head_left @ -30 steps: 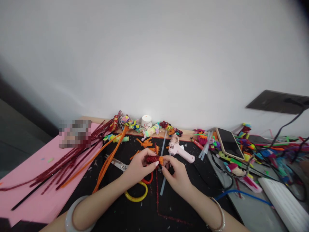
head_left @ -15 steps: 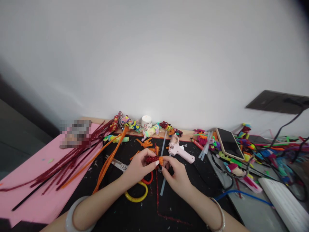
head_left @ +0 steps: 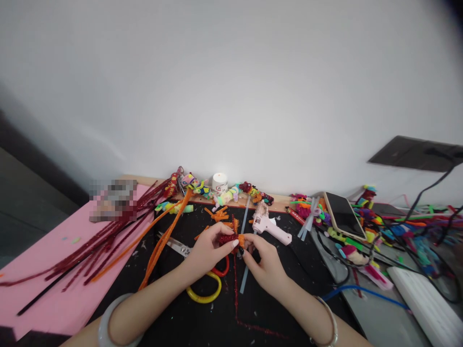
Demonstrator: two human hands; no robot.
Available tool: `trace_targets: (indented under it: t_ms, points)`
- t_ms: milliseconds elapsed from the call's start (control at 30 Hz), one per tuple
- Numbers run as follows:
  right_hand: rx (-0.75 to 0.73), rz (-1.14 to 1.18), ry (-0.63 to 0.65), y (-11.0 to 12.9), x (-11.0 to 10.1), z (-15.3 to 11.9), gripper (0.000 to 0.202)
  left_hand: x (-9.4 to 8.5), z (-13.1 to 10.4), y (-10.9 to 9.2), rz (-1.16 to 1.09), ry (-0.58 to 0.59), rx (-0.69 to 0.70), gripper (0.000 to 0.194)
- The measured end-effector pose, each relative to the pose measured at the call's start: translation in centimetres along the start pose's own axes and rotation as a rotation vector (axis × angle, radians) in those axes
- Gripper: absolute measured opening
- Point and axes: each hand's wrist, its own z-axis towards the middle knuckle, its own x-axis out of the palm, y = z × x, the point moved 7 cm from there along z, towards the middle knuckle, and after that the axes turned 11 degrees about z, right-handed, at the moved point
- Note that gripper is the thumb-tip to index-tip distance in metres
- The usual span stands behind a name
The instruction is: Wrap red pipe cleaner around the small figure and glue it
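I see no container holding anything. My left hand (head_left: 210, 250) and right hand (head_left: 264, 265) both pinch a small red-and-orange pipe-cleaner figure (head_left: 231, 239), fuzzy and glittery, above the black mat (head_left: 217, 318).

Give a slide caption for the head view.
Both hands, left hand and right hand, pinch a red-and-orange pipe-cleaner piece above scissors.

Bright, even light; edges warped, corners darkened, softly blurred.
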Motion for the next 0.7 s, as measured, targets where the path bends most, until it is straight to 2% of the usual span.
trace_targets:
  t_ms: [700]
  points:
    - [-0.029,-0.007,0.011,0.02,-0.11,-0.09,0.029,-0.17,0.02,0.08,0.015,-0.006,-0.01,0.014]
